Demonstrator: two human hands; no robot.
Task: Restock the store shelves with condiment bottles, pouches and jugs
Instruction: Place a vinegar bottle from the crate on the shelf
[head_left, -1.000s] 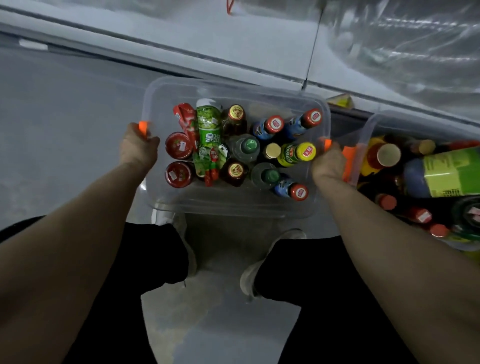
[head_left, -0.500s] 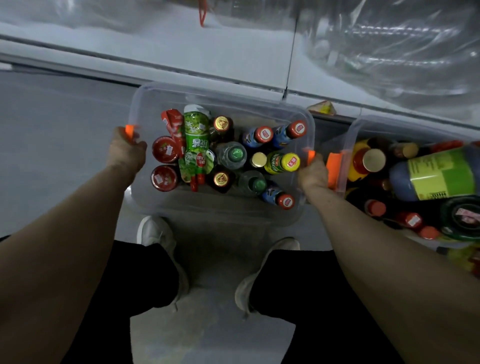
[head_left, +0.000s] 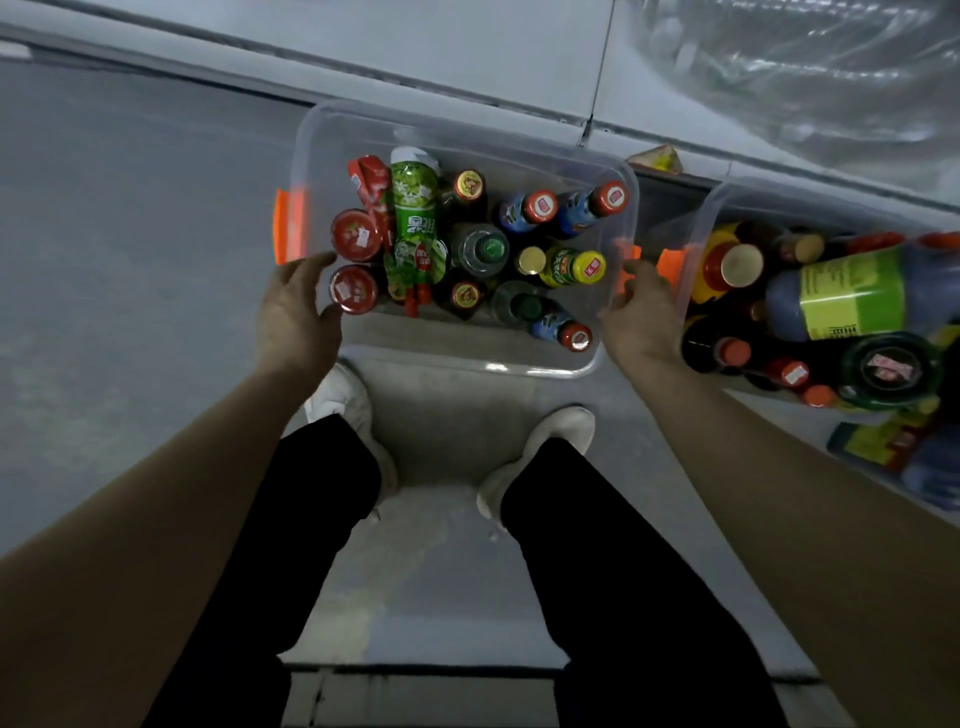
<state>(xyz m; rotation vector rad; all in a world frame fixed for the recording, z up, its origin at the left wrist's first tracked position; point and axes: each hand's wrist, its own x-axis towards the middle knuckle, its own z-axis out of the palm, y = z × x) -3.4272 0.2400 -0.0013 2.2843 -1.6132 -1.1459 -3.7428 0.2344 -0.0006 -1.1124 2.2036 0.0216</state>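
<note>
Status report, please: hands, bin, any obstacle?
Left hand open beside clear bin. Right hand at orange handle, grip unclear. Bin on floor. Second bin close beside it.

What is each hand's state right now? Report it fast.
Left hand: open, fingers spread against the near-left corner of the clear bin, holding nothing.
Right hand: fingers at the bin's orange handle; grip cannot be told.

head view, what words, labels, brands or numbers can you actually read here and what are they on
No text is sharp enough to quote.
green pouch in the clear bin: white characters, blurred.
yellow cap: red sticker, print too small.
red cap on a blue bottle: pale sticker, unreadable.
jug's green label in the neighbouring bin: dark print, blurred.
dark green lid: pink sticker, unreadable.
</note>
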